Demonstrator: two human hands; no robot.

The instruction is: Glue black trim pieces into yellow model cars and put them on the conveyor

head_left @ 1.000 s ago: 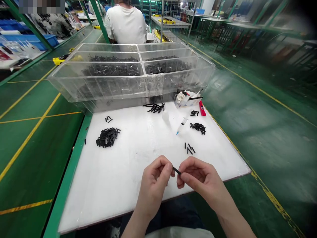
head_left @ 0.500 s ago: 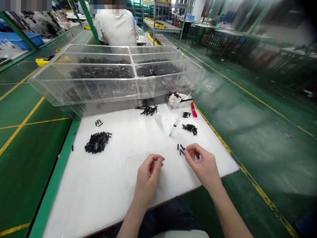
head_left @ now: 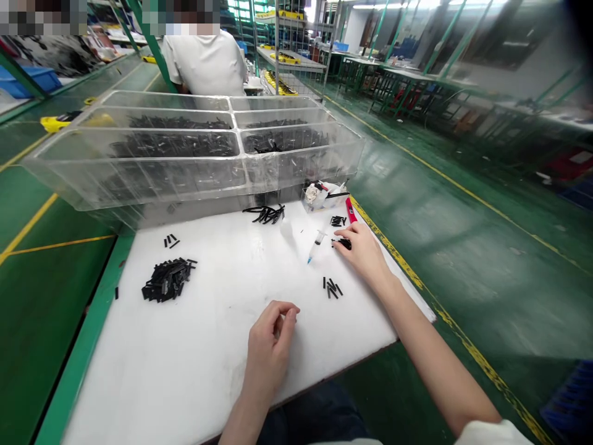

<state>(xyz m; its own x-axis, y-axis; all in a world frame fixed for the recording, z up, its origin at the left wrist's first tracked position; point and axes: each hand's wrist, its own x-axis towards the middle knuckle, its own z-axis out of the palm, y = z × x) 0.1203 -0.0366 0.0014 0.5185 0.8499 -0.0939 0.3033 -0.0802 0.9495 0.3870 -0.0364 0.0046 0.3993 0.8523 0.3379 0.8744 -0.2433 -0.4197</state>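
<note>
Head view: right hand on a far-right pile of parts, left hand resting near.

The right hand [head_left: 364, 253] reaches far right across the white work board [head_left: 208, 358], its bent fingers touching a small pile of short black plastic sticks [head_left: 343, 243] just right of a clear syringe [head_left: 315, 241]; whether it grips one cannot be told. The left hand [head_left: 269, 340] lies near, curled closed, thumb against fingertips. A large heap of black sticks [head_left: 167, 279] sits well apart, left.
</note>
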